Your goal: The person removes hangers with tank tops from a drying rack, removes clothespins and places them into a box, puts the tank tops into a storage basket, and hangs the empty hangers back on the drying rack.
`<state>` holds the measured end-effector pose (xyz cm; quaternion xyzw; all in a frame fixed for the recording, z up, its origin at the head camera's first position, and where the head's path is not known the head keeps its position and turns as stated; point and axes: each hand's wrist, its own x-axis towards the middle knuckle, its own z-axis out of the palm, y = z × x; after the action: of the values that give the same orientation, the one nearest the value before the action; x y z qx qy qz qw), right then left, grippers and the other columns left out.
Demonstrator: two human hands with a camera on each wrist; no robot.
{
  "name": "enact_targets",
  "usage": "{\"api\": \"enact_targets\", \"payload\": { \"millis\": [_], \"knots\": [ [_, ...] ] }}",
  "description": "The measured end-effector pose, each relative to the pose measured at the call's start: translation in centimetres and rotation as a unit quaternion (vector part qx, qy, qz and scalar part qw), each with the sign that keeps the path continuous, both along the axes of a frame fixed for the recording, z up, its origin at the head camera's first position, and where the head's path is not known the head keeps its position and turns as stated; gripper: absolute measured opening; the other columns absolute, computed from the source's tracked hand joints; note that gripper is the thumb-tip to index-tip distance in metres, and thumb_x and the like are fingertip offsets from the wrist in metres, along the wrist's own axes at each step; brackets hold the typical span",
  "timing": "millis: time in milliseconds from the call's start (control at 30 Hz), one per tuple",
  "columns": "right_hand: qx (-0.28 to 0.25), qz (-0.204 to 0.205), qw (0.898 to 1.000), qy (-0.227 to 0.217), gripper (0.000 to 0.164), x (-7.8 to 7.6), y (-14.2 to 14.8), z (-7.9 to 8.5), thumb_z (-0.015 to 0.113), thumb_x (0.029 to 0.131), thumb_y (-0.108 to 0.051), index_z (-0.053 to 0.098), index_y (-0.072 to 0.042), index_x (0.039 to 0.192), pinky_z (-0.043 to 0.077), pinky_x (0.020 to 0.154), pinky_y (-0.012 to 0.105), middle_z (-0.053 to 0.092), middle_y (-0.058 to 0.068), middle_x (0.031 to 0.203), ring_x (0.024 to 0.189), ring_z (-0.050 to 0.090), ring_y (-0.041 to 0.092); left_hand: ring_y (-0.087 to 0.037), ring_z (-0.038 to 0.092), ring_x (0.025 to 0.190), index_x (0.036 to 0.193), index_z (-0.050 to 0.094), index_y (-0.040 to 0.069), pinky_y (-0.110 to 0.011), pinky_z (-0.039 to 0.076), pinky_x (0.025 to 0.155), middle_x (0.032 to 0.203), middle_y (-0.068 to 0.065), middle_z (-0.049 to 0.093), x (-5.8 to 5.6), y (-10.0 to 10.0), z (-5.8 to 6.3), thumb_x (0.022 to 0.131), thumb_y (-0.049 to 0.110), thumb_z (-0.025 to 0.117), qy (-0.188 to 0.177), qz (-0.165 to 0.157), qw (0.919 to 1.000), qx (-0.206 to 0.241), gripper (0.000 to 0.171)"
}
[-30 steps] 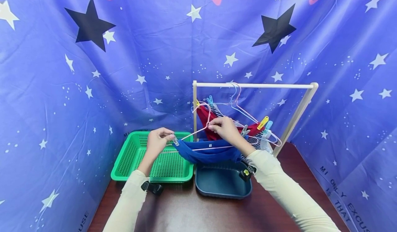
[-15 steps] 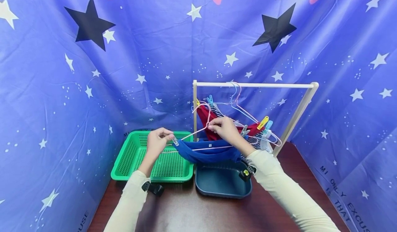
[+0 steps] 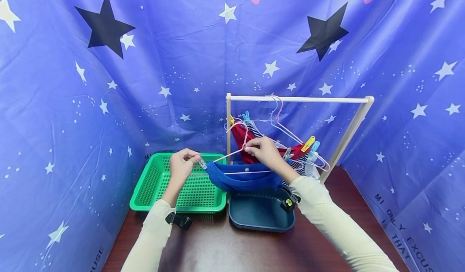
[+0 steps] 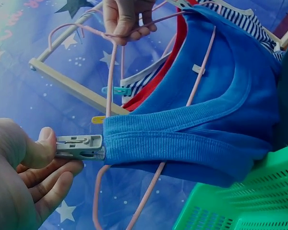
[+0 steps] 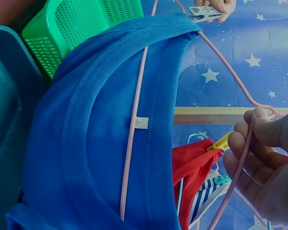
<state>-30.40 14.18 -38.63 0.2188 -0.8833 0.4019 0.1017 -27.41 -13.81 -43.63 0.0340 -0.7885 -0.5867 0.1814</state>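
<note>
Two hands (image 3: 181, 165) (image 3: 266, 152) pinch: left, clothespin (image 4: 80, 146); right, hanger (image 4: 112, 79).

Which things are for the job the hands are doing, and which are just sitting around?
For the job:
blue garment
pink hanger, in the right hand
gray clothespin, pinched by the left hand

Just around, I think:
green basket
dark tub
red garment, hanging behind
rack, though maybe needed later
starry curtain

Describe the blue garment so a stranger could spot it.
Find the rack. In front of it, the right hand holds a pink hanger carrying the blue garment. Its plain blue sets it apart from the red garment and striped one behind.
</note>
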Motion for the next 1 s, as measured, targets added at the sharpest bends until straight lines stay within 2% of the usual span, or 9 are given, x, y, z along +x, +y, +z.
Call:
{"api": "enact_targets", "payload": {
  "millis": [133,200,433,533,867,1000],
  "knots": [
    [0.002,0.000,1.000,0.004,0.007,0.0,0.1,-0.2,0.074,0.092,-0.005,0.076,0.000,0.087,0.052,0.064,0.019,0.072,0.011,0.079,0.065,0.061,0.012,-0.018,0.064,0.060,0.083,0.077,0.002,-0.021,0.048,0.052,0.067,0.000,0.071,0.2,-0.2,0.1,0.083,0.001,0.080,-0.001,-0.001,0.9999,0.013,0.003],
    [0.002,0.001,1.000,0.004,0.007,-0.1,0.2,-0.2,0.073,0.092,-0.005,0.077,0.000,0.088,0.053,0.064,0.020,0.073,0.012,0.079,0.065,0.062,0.012,-0.027,0.068,0.065,0.083,0.077,0.002,-0.020,0.050,0.053,0.068,-0.001,0.071,0.2,-0.3,0.2,0.083,0.001,0.080,-0.001,-0.002,0.9999,0.017,0.003],
    [0.004,0.004,1.000,0.002,0.007,-0.1,0.0,-0.1,0.073,0.092,-0.005,0.077,0.000,0.091,0.053,0.064,0.019,0.073,0.012,0.081,0.066,0.063,0.014,-0.019,0.065,0.060,0.086,0.077,0.002,-0.020,0.045,0.052,0.069,-0.003,0.073,0.3,-0.2,0.1,0.083,0.004,0.081,0.001,-0.004,1.0000,0.000,0.006],
    [0.005,0.002,1.000,0.000,0.008,0.0,-0.1,0.0,0.073,0.093,-0.006,0.077,0.000,0.092,0.054,0.065,0.020,0.073,0.012,0.082,0.067,0.063,0.015,-0.024,0.065,0.064,0.087,0.077,0.003,-0.021,0.042,0.052,0.072,-0.005,0.073,0.4,0.1,0.1,0.084,0.005,0.081,-0.004,-0.006,0.9999,-0.011,0.006],
    [0.007,-0.002,1.000,-0.002,0.009,-0.1,0.1,0.2,0.073,0.093,-0.007,0.077,0.000,0.089,0.052,0.063,0.021,0.072,0.010,0.078,0.065,0.061,0.013,-0.012,0.059,0.066,0.095,0.077,0.001,-0.021,0.046,0.059,0.081,-0.010,0.074,0.9,1.3,-0.1,0.087,0.006,0.078,-0.005,-0.043,0.9989,-0.020,0.010],
    [0.004,-0.001,1.000,-0.001,0.008,-0.1,0.2,0.2,0.073,0.092,-0.007,0.076,-0.002,0.087,0.050,0.061,0.020,0.070,0.009,0.076,0.064,0.060,0.012,-0.011,0.060,0.066,0.096,0.076,0.000,-0.021,0.047,0.060,0.082,-0.011,0.074,1.0,1.8,-0.4,0.086,0.005,0.079,-0.009,-0.059,0.9981,-0.018,0.011]
  ]
}}
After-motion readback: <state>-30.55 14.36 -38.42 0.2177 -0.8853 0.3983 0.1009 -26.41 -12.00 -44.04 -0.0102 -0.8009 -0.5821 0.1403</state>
